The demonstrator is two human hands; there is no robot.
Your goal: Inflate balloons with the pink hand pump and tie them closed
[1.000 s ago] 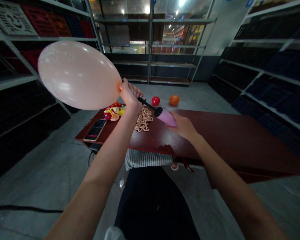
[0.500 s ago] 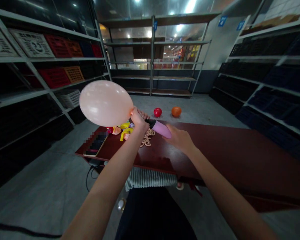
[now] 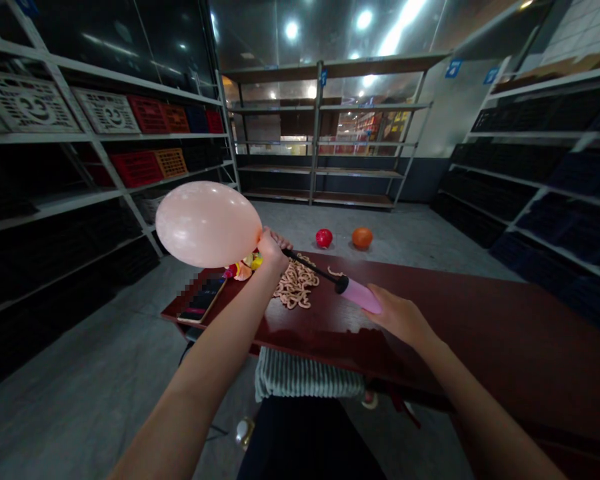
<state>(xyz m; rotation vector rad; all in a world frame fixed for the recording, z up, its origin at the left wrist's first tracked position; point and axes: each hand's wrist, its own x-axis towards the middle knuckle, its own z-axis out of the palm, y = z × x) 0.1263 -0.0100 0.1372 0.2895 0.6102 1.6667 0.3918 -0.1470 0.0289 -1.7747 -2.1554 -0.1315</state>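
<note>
A large inflated pale pink balloon (image 3: pixel 207 224) points out to the left. My left hand (image 3: pixel 273 249) is closed around its neck, together with the near end of a balloon pump; the nozzle is hidden in the fingers. The pump's black rod shows drawn out to the right, leading to its pink barrel (image 3: pixel 361 295). My right hand (image 3: pixel 397 315) is wrapped round the outer end of that barrel. Beneath the pump, a heap of tan curled strips (image 3: pixel 296 285) lies on the dark red table (image 3: pixel 430 287). Several uninflated-looking colourful balloons (image 3: pixel 243 268) lie partly behind my left hand.
A phone (image 3: pixel 203 298), partly pixelated, lies at the table's left end. On the floor beyond sit a red balloon (image 3: pixel 324 238) and an orange balloon (image 3: pixel 362 238). Shelves with crates (image 3: pixel 139 168) line the left; a metal rack (image 3: pixel 316 133) stands behind. Striped cloth (image 3: pixel 305 377) hangs over my lap.
My right hand has pulled the pink barrel away to the right, exposing the long black rod. My left hand still holds the balloon's neck. The view has tilted up slightly.
</note>
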